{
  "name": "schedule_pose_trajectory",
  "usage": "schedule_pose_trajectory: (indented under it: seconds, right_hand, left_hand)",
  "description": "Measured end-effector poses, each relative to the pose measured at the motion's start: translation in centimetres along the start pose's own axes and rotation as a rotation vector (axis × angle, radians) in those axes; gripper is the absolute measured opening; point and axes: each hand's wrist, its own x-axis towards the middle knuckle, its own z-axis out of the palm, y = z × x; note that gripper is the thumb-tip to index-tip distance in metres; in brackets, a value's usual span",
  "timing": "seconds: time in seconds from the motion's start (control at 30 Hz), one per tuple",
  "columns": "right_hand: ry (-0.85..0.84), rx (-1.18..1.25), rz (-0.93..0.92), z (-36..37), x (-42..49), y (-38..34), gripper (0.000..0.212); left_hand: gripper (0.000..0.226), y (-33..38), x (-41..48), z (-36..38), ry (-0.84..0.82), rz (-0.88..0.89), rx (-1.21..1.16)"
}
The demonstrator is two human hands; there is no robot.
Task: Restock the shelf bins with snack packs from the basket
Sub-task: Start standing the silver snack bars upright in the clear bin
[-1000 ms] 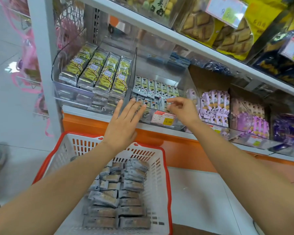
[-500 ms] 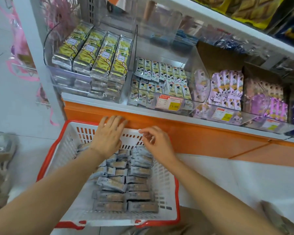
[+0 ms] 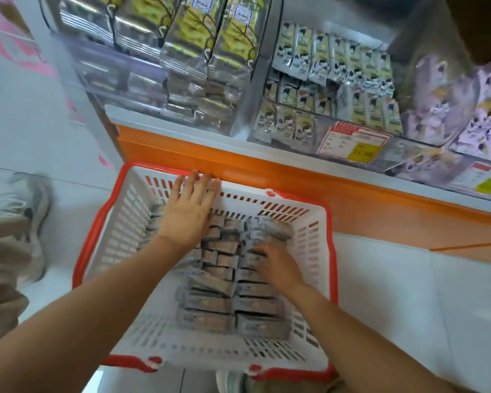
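Head view: I am looking down at a white tiled floor (image 3: 26,123) in front of a shop shelf with an orange front edge (image 3: 267,177). A white basket (image 3: 119,231) with a red rim stands on the floor against that edge. The grey snack packs (image 3: 219,302) lie in rows along the basket's middle and right side, from its far wall almost to its near wall. On the shelf above, a clear bin (image 3: 111,69) at the left end holds yellow-green packs, and the next bin (image 3: 394,154) to its right holds small cartoon-printed packs (image 3: 323,80) behind a price label (image 3: 352,143). Purple packs (image 3: 488,117) fill the right end. A grey shoe (image 3: 26,211) stands on the floor left of the basket. The left hand (image 3: 187,214) is released, its fingers straight, and lies flat over the packs, with the fingertips at the basket's far rim. The right hand (image 3: 278,265) rests on the right-hand row of packs. It is blurred, so I cannot tell whether it grasps one. Compared with half a second ago, the right hand has dropped from the far rim onto the packs, the left hand has stayed near that rim, and the view has tilted downward, so the upper shelf is out of sight.
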Motion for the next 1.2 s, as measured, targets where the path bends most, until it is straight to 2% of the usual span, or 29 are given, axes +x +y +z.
schedule_pose_trajectory:
  seconds: [0.1,0.3,0.4,0.5,0.63,0.8,0.87,0.9,0.97,1.03,1.1,1.2]
  right_hand:
    - [-0.035,-0.072,0.022,1.8,1.1,1.2,0.046]
    - [0.042,-0.326,-0.026,4.2,2.6,1.9,0.052]
    - [0.075,-0.342,-0.04,4.7,2.6,1.9,0.052]
    - [0.072,-0.283,-0.067,4.2,2.6,2.1,0.045]
    - [0.126,-0.036,-0.144,1.7,2.1,0.6,0.016]
    - [0.242,0.402,-0.132,-2.5,0.1,-2.5,0.022]
    - [0.287,0.519,-0.127,-4.3,-1.1,-3.6,0.027]
    - [0.309,0.562,-0.131,-5.2,-1.7,-4.2,0.03]
    - [0.38,0.617,-0.166,-6.7,-2.9,-5.1,0.033]
    - [0.448,0.663,-0.202,-8.1,-4.2,-5.6,0.034]
    - [0.48,0.688,-0.238,-9.3,-5.5,-5.9,0.03]
    - [0.526,0.695,-0.3,-10.6,-7.1,-6.1,0.03]
  left_hand:
    - [0.075,-0.1,0.2,1.3,0.061,0.003,-0.011]
    - [0.071,0.0,0.5,2.6,0.095,-0.029,-0.023]
    - [0.073,-0.1,0.5,2.7,0.1,-0.026,-0.009]
    - [0.072,-0.2,0.5,2.5,0.095,-0.028,-0.011]
    - [0.071,0.5,0.4,1.2,0.039,-0.063,-0.063]
    - [0.058,1.2,0.1,-1.1,-0.013,-0.009,-0.09]
    - [0.043,2.0,-0.1,-2.7,-0.088,-0.021,-0.215]
    - [0.038,2.6,-0.1,-3.5,-0.151,-0.094,-0.345]
    - [0.044,4.0,-0.1,-5.3,-0.309,-0.332,-0.705]
    - [0.051,5.1,0.0,-6.8,-0.348,-0.525,-1.075]
    - [0.048,5.8,0.2,-8.5,-0.349,-0.576,-1.273]
    - [0.036,6.4,0.2,-10.6,-0.355,-0.557,-1.375]
